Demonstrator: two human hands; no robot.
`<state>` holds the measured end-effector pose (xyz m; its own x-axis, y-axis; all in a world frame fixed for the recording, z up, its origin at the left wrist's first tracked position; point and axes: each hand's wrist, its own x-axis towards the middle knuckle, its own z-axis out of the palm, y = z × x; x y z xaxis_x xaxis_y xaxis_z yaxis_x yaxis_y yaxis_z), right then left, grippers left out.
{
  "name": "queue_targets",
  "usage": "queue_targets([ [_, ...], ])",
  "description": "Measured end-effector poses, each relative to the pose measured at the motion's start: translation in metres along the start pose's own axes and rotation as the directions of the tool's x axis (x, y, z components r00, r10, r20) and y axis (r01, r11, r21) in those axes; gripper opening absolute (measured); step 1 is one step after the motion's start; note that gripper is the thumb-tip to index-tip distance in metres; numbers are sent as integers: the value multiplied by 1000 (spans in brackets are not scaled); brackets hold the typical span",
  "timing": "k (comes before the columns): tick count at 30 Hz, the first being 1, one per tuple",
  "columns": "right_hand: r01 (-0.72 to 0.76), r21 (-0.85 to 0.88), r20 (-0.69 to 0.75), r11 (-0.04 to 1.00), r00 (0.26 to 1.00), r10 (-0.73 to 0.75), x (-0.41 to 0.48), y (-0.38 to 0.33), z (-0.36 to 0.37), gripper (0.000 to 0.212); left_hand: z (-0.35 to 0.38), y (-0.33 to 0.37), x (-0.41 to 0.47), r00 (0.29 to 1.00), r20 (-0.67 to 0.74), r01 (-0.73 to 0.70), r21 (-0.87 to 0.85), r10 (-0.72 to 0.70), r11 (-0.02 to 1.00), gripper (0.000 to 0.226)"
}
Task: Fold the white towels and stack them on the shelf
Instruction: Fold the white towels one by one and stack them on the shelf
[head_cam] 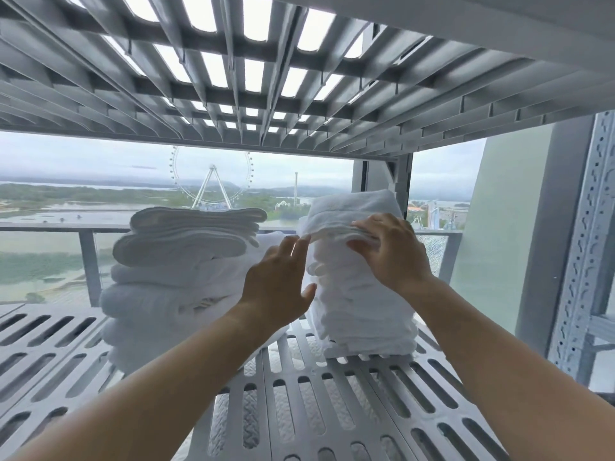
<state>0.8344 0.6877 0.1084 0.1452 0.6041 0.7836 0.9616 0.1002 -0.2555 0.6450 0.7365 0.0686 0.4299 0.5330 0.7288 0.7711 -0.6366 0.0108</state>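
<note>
Two stacks of folded white towels stand on the slatted grey shelf [332, 404]. The left stack [179, 277] is wide and a little uneven. The right stack [359, 301] is narrow and tall. My right hand [389, 251] lies on the upper part of the right stack, its fingers bent over the edge of a folded towel [336, 232] near the top. My left hand [279, 281] is held up with straight fingers at the left side of that stack, fingertips touching the same towel edge.
Another slatted shelf [249, 78] hangs close above the stacks. A perforated metal upright [582, 244] runs down the right side. Behind the shelf is a window with a balcony rail [60, 227] and an outdoor view. Bare shelf lies in front of the stacks.
</note>
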Motion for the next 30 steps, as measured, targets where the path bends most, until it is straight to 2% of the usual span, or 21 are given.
queue_targets([
  [4,-18,91,-37,996,999,22,8,0,-4,36,1,2,-1,999,-16,-45,16,45,999,68],
  [13,-48,144,-71,988,996,59,9,0,-7,33,-2,2,0,997,-15,-80,51,81,995,52],
  [19,-25,-93,-59,995,998,20,0,-1,-4,32,-9,1,1,995,-75,-69,25,71,997,45],
  [22,-50,-186,-36,981,998,44,-3,-1,-2,44,-12,1,4,994,-85,-66,17,67,998,44],
  [25,-119,-224,23,967,992,128,3,-7,1,55,-12,1,7,995,-75,-64,16,65,998,47],
  [28,-174,-235,97,956,975,201,8,-12,5,48,-11,1,7,995,-81,-56,8,57,998,50],
  [30,-184,-217,74,959,976,204,7,-13,5,42,-12,1,8,993,-103,-54,-8,53,999,50],
])
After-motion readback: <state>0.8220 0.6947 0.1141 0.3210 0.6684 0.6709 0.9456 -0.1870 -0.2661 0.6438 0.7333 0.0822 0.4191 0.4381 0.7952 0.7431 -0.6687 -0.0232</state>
